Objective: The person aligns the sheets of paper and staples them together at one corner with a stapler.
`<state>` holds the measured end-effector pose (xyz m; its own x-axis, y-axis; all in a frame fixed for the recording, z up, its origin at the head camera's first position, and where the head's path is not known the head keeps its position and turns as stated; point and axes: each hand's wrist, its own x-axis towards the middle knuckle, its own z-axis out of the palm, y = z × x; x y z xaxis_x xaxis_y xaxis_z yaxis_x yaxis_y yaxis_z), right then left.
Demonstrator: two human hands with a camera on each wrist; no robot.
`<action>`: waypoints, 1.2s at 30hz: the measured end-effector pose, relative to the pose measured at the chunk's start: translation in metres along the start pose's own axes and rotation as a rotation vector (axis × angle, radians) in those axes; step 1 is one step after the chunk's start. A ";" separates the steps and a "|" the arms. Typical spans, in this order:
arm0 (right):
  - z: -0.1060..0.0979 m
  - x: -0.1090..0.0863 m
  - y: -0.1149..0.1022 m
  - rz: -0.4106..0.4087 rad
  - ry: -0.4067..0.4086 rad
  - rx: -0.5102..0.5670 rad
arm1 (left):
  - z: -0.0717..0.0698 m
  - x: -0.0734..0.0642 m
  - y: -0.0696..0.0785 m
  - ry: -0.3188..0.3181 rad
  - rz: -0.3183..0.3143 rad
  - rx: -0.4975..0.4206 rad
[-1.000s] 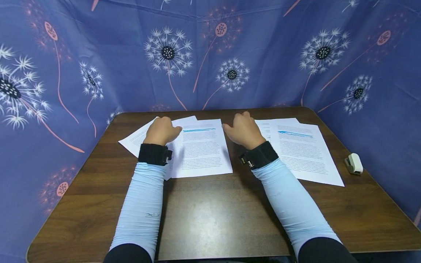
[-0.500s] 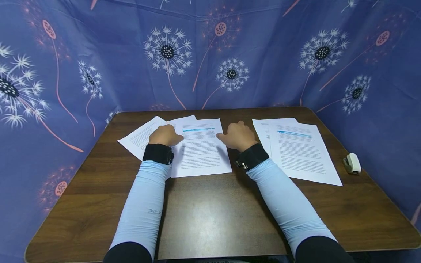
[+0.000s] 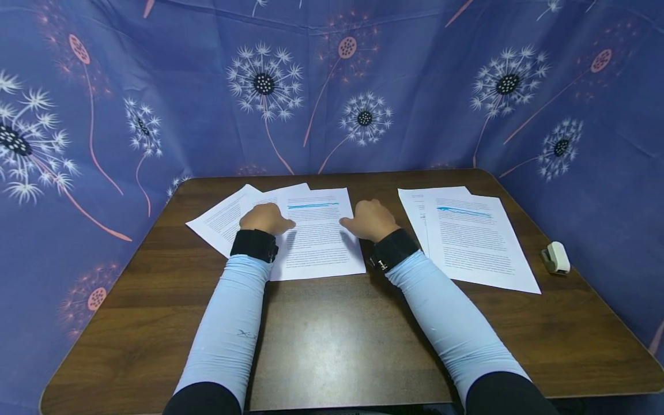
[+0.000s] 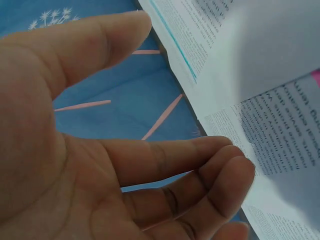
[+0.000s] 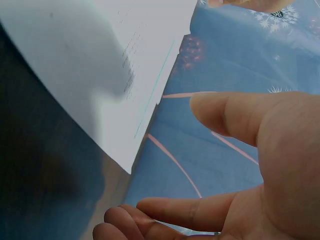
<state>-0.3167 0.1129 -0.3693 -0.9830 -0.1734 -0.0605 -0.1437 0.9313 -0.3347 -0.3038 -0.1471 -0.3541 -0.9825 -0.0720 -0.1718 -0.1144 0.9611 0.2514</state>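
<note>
A printed sheet (image 3: 319, 248) with a blue highlighted line lies mid-table, overlapping more printed sheets (image 3: 218, 223) fanned out to its left. My left hand (image 3: 263, 219) is over the left side of these pages, thumb spread away from extended fingers. In the left wrist view nothing sits between thumb (image 4: 107, 42) and fingers, whose tips overlap the paper. At the middle sheet's right edge is my right hand (image 3: 372, 220), palm facing inward, thumb pointing over the page. The right wrist view shows its fingers (image 5: 185, 212) loosely extended, holding nothing, with the sheet's corner beyond them.
Two more overlapping sheets lie to the right, the front page (image 3: 477, 253) marked with a blue line. A small white and dark device (image 3: 557, 257) rests near the right edge of the wooden table (image 3: 332, 346). Blue dandelion-print fabric (image 3: 415, 86) surrounds the back and sides.
Both hands have moved back toward the person and closer together, the left shifting right and the right shifting left. The sheets stay in place.
</note>
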 end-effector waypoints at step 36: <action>0.020 0.005 -0.015 -0.034 0.039 -0.062 | 0.017 0.011 0.009 0.013 0.008 0.037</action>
<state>-0.3173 0.0914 -0.3835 -0.9810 -0.1937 -0.0125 -0.1828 0.9433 -0.2772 -0.3127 -0.1345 -0.3702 -0.9853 -0.0673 -0.1572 -0.1010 0.9709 0.2170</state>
